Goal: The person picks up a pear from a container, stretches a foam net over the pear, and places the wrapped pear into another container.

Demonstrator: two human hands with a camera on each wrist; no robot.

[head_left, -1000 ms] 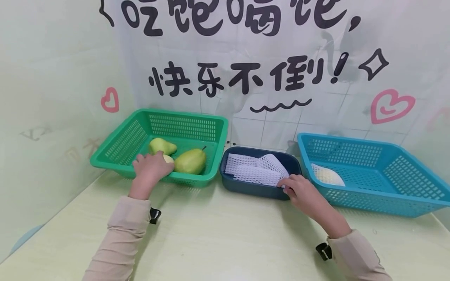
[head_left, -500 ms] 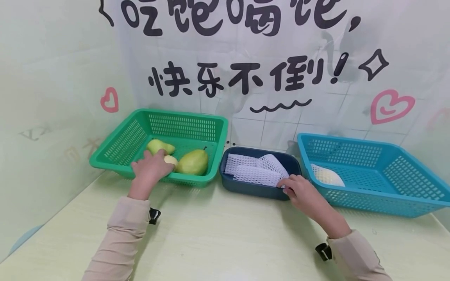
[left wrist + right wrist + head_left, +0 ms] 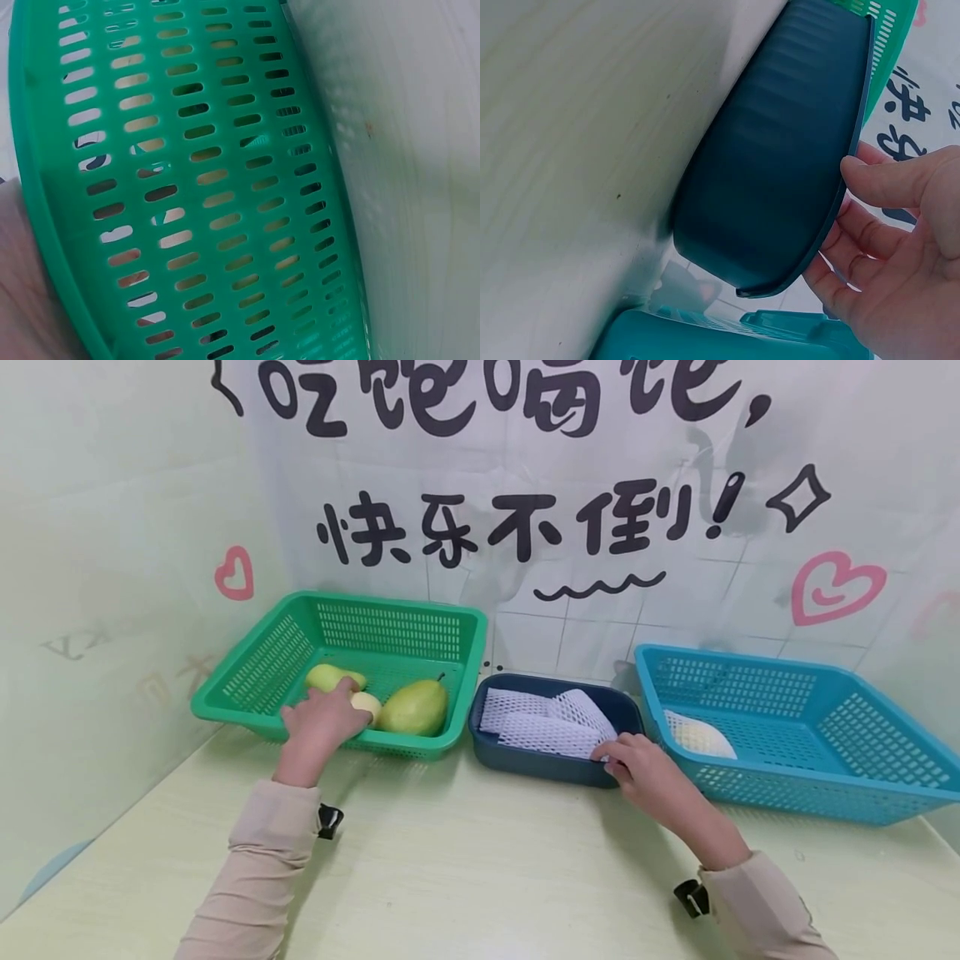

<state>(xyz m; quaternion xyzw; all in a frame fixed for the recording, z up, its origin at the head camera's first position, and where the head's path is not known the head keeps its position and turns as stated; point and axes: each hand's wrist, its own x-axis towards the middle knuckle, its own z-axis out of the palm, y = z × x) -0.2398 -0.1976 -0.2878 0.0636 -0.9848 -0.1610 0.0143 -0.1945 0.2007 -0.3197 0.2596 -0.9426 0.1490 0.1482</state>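
Observation:
My left hand (image 3: 324,720) reaches over the near rim of the green basket (image 3: 390,602). Its fingers grip a pale yellow round fruit (image 3: 367,705), partly hidden by the hand. Against the fingertips lies a small green pear (image 3: 328,677); a larger pear (image 3: 415,707) sits to the right. The left wrist view shows mostly the basket's slotted wall (image 3: 202,180), with the fruit hidden behind it. My right hand (image 3: 648,772) pinches the rim of the dark blue box (image 3: 536,765), thumb (image 3: 881,184) outside. White foam net sleeves (image 3: 551,733) lie inside that box, near the fingertips.
A blue basket (image 3: 750,658) stands to the right of the dark box, holding a pale fruit in a foam net (image 3: 701,737). All three containers stand in a row along the back wall on a light table (image 3: 480,868).
In the green basket, the small pear has shifted left and turned more level, and the larger pear has shifted slightly right. The pale fruit shows more beside my left hand. The right hand stays put.

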